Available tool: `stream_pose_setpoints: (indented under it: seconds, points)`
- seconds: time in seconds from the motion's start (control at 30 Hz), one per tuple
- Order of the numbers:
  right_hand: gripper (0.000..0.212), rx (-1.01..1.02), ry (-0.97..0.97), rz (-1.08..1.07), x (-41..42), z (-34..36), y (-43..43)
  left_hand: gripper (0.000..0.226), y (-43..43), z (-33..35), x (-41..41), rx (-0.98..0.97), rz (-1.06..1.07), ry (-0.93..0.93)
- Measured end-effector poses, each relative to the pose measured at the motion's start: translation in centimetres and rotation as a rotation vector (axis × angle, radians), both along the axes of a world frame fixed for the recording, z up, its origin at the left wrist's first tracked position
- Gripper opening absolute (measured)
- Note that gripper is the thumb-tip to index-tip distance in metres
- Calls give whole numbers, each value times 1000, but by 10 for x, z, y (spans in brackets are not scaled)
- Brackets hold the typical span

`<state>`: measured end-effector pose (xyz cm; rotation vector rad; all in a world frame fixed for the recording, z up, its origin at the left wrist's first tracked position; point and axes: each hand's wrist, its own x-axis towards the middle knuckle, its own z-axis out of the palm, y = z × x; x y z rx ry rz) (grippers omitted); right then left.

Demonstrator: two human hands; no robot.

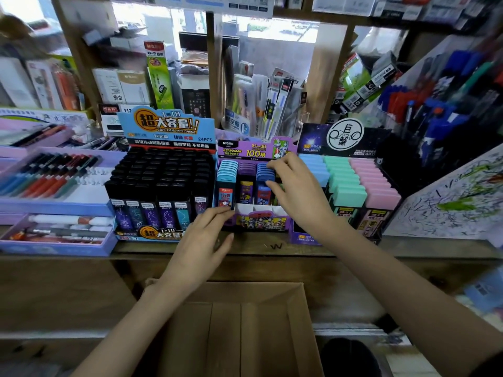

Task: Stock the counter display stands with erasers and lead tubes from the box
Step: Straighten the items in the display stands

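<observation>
A purple display stand point(261, 221) of lead tubes sits at the middle of the counter, with light-blue, purple and dark-blue capped rows. My right hand point(296, 186) reaches over its right side, fingertips on the dark-blue tubes point(262, 172); whether it grips one I cannot tell. My left hand point(204, 240) rests at the stand's front left corner, fingers apart, holding nothing. A stand of black lead tubes point(160, 183) is to the left, a stand of pastel blue, green and pink tubes point(351, 180) to the right. The open cardboard box point(296, 317) below the counter looks empty.
Purple pen trays point(54, 191) fill the counter's left end. A rack of blue and red pens point(441, 104) and a scribbled test pad point(451, 197) stand at the right. Shelves of packaged stationery point(261, 99) rise behind the stands. The wooden counter edge point(272, 247) runs in front.
</observation>
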<state>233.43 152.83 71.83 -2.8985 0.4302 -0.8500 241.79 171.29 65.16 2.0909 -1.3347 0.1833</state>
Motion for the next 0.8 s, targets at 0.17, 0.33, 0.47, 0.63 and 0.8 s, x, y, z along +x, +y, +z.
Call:
stream_pose_setpoints:
  seconds: [0.17, 0.33, 0.47, 0.63, 0.8]
  points:
    - [19, -50, -97, 197, -15, -17, 43, 32, 38, 3, 0, -222, 169, 24]
    - [41, 447, -123, 243, 10, -40, 95, 50, 80, -1, 30, -443, 425, 136]
    - [60, 720, -258, 171, 41, -43, 128, 67, 84, 14, 68, -544, 358, 441]
    - [64, 957, -289, 121, 69, -39, 142, 51, 64, 29, 102, -599, 286, 673]
    - [64, 1009, -268, 124, 72, -39, 144, 22, 59, 24, 109, -641, 206, 732]
